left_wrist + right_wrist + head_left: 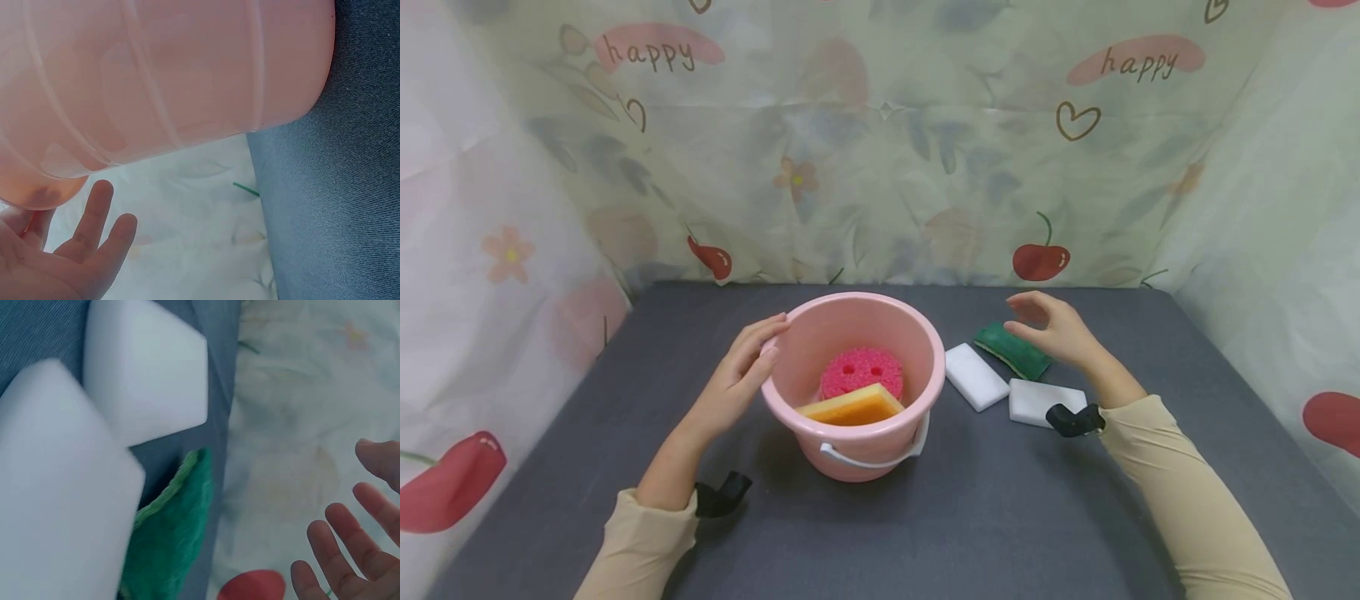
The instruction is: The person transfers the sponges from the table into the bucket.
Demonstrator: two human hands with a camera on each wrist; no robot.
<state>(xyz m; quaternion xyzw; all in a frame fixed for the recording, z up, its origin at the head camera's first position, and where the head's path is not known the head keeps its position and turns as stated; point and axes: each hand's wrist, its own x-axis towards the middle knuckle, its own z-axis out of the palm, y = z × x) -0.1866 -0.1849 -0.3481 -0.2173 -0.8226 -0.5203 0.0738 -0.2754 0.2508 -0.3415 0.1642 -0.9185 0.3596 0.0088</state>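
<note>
A pink bucket (857,454) stands upright on the dark table, its white handle (872,462) hanging at the front. Inside lie a round pink smiley-face sponge (861,371) and a yellow-orange sponge (853,407). My left hand (735,375) rests at the bucket's left rim with thumb and fingertips touching it; its other fingers spread loose in the left wrist view. My right hand (1060,329) hovers with nothing in it above a green scouring sponge (1015,352), fingers slightly bent and apart. Two white sponges (976,377) (150,369) lie between it and the bucket.
Dark cloth covers the table (970,517). A patterned fabric curtain (887,192) closes off the back and both sides. Black straps (722,496) sit at both wrists below the beige sleeves (1187,492).
</note>
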